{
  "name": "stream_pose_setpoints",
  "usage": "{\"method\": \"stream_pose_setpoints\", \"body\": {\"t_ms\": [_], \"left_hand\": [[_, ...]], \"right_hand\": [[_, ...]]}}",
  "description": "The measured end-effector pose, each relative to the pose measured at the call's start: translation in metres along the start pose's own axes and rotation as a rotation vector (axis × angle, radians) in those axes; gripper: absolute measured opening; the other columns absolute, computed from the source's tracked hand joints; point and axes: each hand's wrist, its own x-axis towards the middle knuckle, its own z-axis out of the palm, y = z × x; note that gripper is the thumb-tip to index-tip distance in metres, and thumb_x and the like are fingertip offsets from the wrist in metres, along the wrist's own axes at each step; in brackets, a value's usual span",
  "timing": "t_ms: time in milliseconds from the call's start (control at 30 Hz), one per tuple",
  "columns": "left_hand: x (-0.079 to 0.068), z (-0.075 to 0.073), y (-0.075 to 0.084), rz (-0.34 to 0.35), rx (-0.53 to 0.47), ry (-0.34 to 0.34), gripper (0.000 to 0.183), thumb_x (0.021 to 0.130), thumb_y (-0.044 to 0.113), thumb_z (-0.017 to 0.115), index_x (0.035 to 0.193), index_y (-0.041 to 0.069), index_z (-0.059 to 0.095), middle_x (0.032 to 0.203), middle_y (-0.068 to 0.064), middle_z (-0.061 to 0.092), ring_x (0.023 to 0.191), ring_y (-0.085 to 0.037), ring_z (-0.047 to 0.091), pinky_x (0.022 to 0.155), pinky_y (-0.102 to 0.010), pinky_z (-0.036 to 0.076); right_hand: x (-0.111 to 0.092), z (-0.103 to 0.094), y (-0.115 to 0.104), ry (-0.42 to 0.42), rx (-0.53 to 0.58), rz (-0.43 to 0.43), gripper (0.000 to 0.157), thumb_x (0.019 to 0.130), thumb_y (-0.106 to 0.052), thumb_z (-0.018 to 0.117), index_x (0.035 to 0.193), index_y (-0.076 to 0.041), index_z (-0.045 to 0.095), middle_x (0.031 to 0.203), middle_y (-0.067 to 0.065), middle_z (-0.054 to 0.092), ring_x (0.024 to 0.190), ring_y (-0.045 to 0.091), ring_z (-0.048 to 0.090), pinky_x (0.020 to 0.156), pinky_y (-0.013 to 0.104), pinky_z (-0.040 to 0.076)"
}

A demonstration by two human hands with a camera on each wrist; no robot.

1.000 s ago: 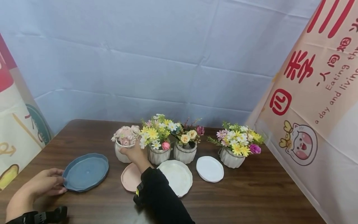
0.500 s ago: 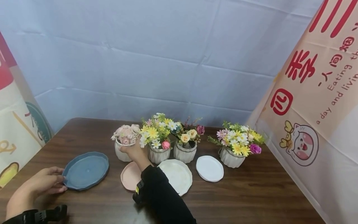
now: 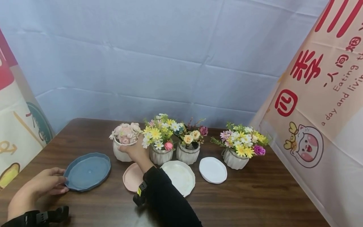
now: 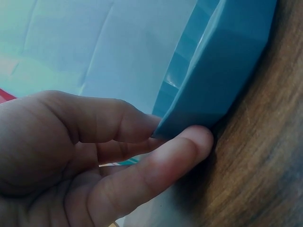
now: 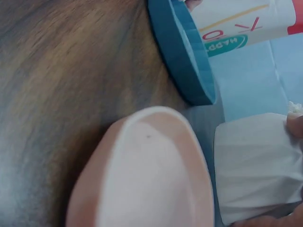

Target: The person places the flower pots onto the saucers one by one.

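My left hand (image 3: 45,183) pinches the near left rim of a blue plate (image 3: 89,171) with polygonal edges. In the left wrist view, thumb and finger meet at the corner of this blue plate (image 4: 222,71), whose underside lies by the wood. My right hand (image 3: 138,150) grips a white ribbed flowerpot (image 3: 120,154) by its right side near the rim. Pale pink artificial flowers (image 3: 126,134) fill the pot. In the right wrist view the pot (image 5: 255,161) appears sideways, with fingers at its top. A small pink plate (image 3: 132,178) lies under my right forearm, partly hidden.
Right of my right hand stand a pot of yellow and white flowers (image 3: 160,156) and a pot of cream roses (image 3: 187,155). Another flowerpot (image 3: 235,160) stands further right. A white plate (image 3: 180,178) and a smaller white plate (image 3: 212,170) lie in front.
My right hand has shifted the pot of pink flowers slightly left and back. My left hand stays at the blue plate's rim.
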Motion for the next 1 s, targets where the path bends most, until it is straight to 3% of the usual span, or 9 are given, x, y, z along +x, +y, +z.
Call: {"method": "stream_pose_setpoints", "body": {"t_ms": [133,333,600,1000], "left_hand": [[0.000,0.000,0.000,0.001,0.004,-0.003,0.048,0.092,-0.004,0.036,0.126,-0.028,0.011,0.088,-0.019,0.053,0.074,-0.022,0.062,0.068,-0.034,0.054],[-0.001,0.000,0.000,-0.006,0.003,-0.003,0.048,0.092,-0.004,0.036,0.126,-0.027,0.012,0.088,-0.019,0.053,0.074,-0.022,0.061,0.069,-0.034,0.054],[-0.001,-0.001,0.001,-0.010,0.003,-0.008,0.048,0.092,-0.004,0.035,0.127,-0.028,0.011,0.088,-0.018,0.053,0.074,-0.021,0.062,0.069,-0.034,0.054],[-0.001,0.000,0.002,0.001,0.020,0.000,0.049,0.092,-0.004,0.036,0.127,-0.028,0.011,0.087,-0.018,0.054,0.073,-0.021,0.062,0.068,-0.034,0.054]], "right_hand": [[-0.004,-0.001,-0.004,0.051,-0.049,-0.048,0.102,0.070,-0.034,0.080,0.147,-0.005,0.019,0.148,0.015,0.025,0.131,0.030,0.030,0.102,0.040,0.032],[-0.010,0.002,-0.004,0.059,-0.059,-0.064,0.105,0.070,-0.032,0.081,0.148,-0.007,0.016,0.150,0.012,0.022,0.133,0.027,0.028,0.103,0.039,0.031],[-0.015,0.010,-0.005,0.087,-0.039,-0.076,0.106,0.067,-0.029,0.084,0.148,-0.010,0.018,0.145,0.011,0.033,0.123,0.029,0.042,0.096,0.039,0.039],[-0.017,0.017,-0.006,0.145,-0.167,-0.144,0.099,0.061,-0.035,0.087,0.139,-0.003,0.036,0.132,0.012,0.045,0.119,0.025,0.045,0.095,0.035,0.041]]}}
